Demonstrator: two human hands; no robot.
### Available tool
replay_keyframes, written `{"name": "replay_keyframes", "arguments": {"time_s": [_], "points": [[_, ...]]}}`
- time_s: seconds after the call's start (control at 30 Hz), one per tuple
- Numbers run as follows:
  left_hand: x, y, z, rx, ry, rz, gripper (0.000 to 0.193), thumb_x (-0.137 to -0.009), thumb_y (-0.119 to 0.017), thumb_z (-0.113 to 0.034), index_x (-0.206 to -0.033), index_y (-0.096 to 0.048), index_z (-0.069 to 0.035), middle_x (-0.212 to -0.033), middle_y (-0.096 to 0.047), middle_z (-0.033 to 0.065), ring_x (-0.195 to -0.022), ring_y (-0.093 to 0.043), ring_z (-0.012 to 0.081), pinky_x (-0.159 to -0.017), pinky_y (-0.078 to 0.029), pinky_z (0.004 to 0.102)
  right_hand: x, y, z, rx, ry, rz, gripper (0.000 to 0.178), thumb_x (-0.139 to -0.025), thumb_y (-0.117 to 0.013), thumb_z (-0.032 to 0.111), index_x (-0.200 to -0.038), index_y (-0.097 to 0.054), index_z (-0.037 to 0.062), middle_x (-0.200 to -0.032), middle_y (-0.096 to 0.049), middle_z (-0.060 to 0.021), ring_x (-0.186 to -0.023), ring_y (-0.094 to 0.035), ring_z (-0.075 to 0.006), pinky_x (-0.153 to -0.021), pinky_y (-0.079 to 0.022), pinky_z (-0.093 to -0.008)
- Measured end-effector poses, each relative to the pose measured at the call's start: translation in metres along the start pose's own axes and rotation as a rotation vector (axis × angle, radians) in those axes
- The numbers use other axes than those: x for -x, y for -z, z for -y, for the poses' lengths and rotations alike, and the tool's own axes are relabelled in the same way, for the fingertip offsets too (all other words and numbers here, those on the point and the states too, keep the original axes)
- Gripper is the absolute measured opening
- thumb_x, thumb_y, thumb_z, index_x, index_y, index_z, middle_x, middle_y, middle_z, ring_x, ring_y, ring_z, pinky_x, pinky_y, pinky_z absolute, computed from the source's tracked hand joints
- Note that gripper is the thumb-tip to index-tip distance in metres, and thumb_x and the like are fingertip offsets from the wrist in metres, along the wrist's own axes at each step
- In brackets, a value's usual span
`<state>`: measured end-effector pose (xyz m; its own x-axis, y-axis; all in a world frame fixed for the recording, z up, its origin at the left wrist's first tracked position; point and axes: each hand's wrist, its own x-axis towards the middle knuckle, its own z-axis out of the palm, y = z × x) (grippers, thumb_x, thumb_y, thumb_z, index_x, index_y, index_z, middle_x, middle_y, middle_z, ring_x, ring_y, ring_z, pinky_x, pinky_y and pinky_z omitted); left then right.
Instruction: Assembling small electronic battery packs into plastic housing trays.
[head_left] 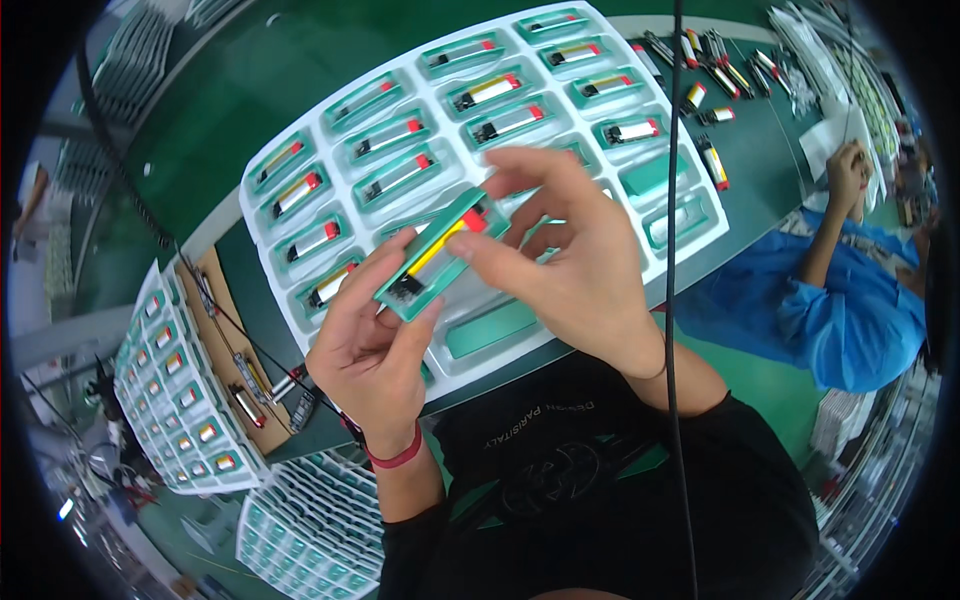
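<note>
Green plastic case (413, 306), slim and boxy with a smooth yellow-and-red stick (438, 252) in it, is gripped by my left hand (370, 350) over a molded white tray (268, 272), my half-open right hand (580, 265) thumbing the stick.

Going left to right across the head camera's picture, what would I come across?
White tray of filled green cells → brown board → left hand → green holder → right hand → loose pieces → co-worker's hand.
</note>
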<state>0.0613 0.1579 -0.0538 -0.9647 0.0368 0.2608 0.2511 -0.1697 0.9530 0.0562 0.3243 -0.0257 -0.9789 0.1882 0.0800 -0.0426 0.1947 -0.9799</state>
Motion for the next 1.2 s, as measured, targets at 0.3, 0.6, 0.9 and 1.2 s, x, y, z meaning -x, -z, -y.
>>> {"name": "replay_keyframes", "arguments": {"time_s": [0.3,0.6,0.9,1.2], "points": [[-0.001,-0.005,-0.008,0.024,0.255,-0.020,0.034,-0.088,-0.059,0.010,-0.121,-0.056,0.008,-0.122,-0.061,0.0167,-0.104,-0.061,0.0162,-0.090,-0.048,0.0263,0.002,0.010,-0.004,0.145,0.254,0.104,0.038,-0.073,-0.081,0.007,-0.108,-0.066,0.0063,-0.095,-0.058,-0.0038,-0.067,-0.058,-0.0084,-0.054,-0.046,-0.0226],[-0.004,-0.002,-0.025,-0.313,0.092,0.176,0.027,-0.091,-0.056,0.004,-0.117,-0.059,0.005,-0.107,-0.065,0.0114,-0.091,-0.062,0.0149,-0.079,-0.048,0.0251,-0.012,0.036,0.005,0.142,0.226,0.468,0.022,-0.080,-0.071,0.019,-0.088,-0.061,0.0008,-0.071,-0.060,-0.0169,-0.072,-0.061,-0.0366,-0.062,-0.045,-0.0437],[-0.012,0.002,-0.027,-0.505,0.095,0.294,0.023,-0.093,-0.054,0.003,-0.114,-0.060,0.007,-0.103,-0.063,0.0118,-0.086,-0.062,0.0125,-0.069,-0.048,0.0218,-0.017,0.028,-0.023,0.218,0.430,0.498,0.025,-0.085,-0.067,0.020,-0.086,-0.056,-0.0030,-0.073,-0.059,-0.0194,-0.075,-0.060,-0.0398,-0.064,-0.045,-0.0466],[-0.006,0.012,-0.029,-0.558,0.064,0.357,0.022,-0.090,-0.060,-0.003,-0.111,-0.062,0.006,-0.088,-0.067,0.0098,-0.066,-0.060,0.0083,-0.053,-0.046,0.0200,-0.017,0.035,-0.011,0.291,0.636,0.670,0.024,-0.089,-0.063,0.018,-0.090,-0.057,-0.0045,-0.085,-0.059,-0.0185,-0.074,-0.061,-0.0393,-0.065,-0.048,-0.0454]]}}
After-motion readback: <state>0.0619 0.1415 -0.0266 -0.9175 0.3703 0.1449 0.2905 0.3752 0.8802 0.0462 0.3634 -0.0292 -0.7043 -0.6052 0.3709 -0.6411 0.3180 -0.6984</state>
